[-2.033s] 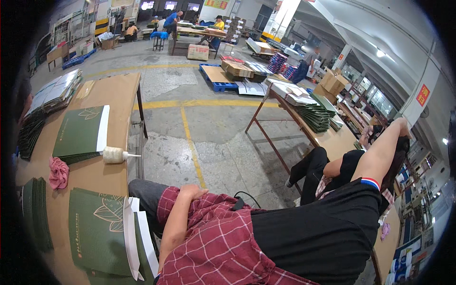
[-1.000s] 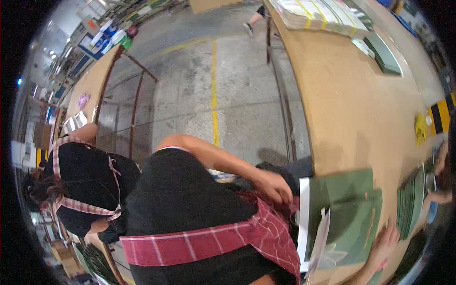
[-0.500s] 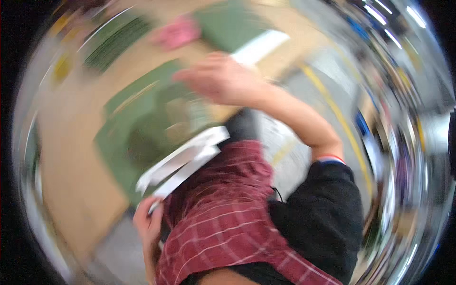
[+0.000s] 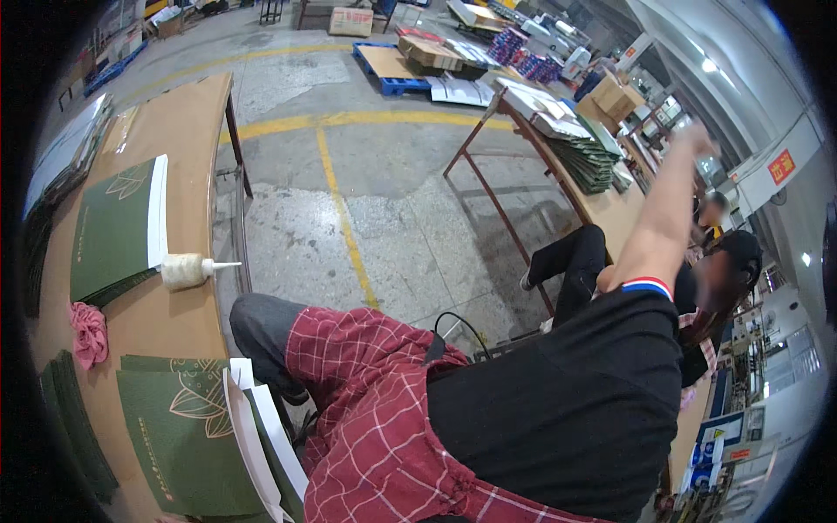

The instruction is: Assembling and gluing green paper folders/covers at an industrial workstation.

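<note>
Cloth [image 4: 89, 335] and bottle [image 4: 183, 272] beside green stack [image 4: 118, 231]

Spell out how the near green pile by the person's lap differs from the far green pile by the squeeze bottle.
The near green pile shows several staggered white strips; the far green pile shows just one white band.
The near green pile's top strip looks lifted and curved, whereas the far green pile's band looks flat.
Both lie on the brown table, dark green with leaf outlines.
</note>
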`<state>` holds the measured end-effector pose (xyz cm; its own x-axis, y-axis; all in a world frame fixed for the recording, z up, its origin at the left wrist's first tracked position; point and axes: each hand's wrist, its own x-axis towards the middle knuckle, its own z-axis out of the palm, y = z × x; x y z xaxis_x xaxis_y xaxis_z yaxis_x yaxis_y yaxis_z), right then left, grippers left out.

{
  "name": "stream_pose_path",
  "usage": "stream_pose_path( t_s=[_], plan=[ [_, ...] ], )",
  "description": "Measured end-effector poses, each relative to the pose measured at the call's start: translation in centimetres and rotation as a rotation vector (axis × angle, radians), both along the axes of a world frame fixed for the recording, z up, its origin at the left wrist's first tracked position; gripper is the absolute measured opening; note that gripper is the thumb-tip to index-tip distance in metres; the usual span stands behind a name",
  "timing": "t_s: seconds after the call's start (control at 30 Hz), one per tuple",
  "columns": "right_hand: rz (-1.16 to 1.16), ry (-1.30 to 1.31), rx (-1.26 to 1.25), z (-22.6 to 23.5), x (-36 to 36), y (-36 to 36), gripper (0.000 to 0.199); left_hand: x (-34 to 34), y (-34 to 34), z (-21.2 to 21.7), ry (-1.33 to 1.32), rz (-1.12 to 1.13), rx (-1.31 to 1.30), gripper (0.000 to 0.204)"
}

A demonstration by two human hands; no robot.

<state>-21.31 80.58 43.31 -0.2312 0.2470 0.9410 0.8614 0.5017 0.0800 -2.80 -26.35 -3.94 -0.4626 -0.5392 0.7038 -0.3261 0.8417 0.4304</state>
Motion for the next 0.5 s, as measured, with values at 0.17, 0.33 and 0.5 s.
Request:
stream_pose_path(
  t_s=[0.17,0.33,0.5],
  plan=[
    [-0.025,1.399,-0.51,-5.1,4.1,-12.5,0.046,6.5,-5.4,-1.8,0.251,0.16,0.375,0.03],
    [0.226,1.295,-0.579,-6.4,3.4,-14.7,0.06,2.1,0.8,1.7,0.225,0.356,0.458,0.031],
    [0.297,1.234,-0.591,-6.1,6.3,-15.1,0.061,3.9,-0.7,-0.9,0.193,0.123,0.384,0.034]
  ],
)
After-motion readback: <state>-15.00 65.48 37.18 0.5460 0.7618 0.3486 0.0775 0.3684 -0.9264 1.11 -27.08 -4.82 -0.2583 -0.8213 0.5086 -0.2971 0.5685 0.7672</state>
